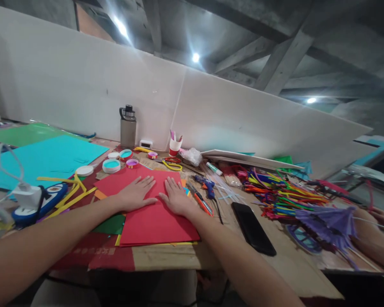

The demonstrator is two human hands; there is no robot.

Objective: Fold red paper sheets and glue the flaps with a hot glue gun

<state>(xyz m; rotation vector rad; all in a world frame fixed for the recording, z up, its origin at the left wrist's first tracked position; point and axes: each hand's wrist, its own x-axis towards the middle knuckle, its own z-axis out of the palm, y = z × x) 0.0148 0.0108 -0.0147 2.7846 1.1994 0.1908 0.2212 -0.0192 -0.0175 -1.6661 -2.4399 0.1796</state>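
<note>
Both hands lie flat, palms down, on a stack of red paper [160,226] at the table's front. My left hand [137,194] rests on the upper left part of the red sheets, fingers spread toward the upper right. Just to its right, my right hand [176,196] lies with its fingers apart, pointing up and left. The two hands do not touch, and neither holds anything. Another red sheet [110,181] angles out at the upper left. Green paper [110,225] and thin yellow edges show from under the stack.
A black phone [253,229], a blue glue gun [208,185] and colourful pipe cleaners [284,192] lie right. Paint pots [111,166], scissors [173,165], a cup [175,147] and a bottle [128,128] stand behind. A power strip [48,202] lies left. Another person's arm [376,238] holds purple paper at far right.
</note>
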